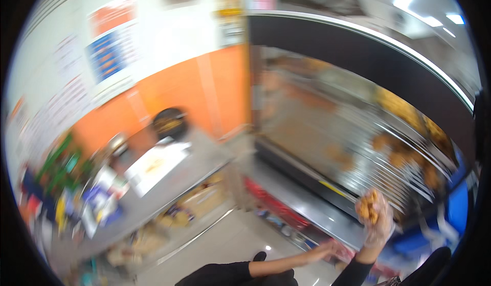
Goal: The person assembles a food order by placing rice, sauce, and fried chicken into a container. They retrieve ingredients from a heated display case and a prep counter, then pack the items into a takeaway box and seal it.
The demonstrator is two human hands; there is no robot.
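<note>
My right hand [379, 228], in a clear plastic glove, is raised at the right and closed around a golden-brown piece of fried chicken [368, 207]. It is at the front edge of a heated display case [286, 155]. Inside the case, a wire rack [376, 168] carries more browned fried pieces [401, 155]. My left hand [332, 249] reaches across to the right, lower down and near my right wrist. Motion blur smears its fingers, and I cannot make out whether it holds anything.
On the left is a grey counter [199, 158] with a white sheet [158, 166], a dark round pan [170, 124] and cluttered packets [102, 204]. Boxes sit on the shelf below it. Blue containers [458, 204] stand at the far right. Pale tiled floor [215, 240] lies between.
</note>
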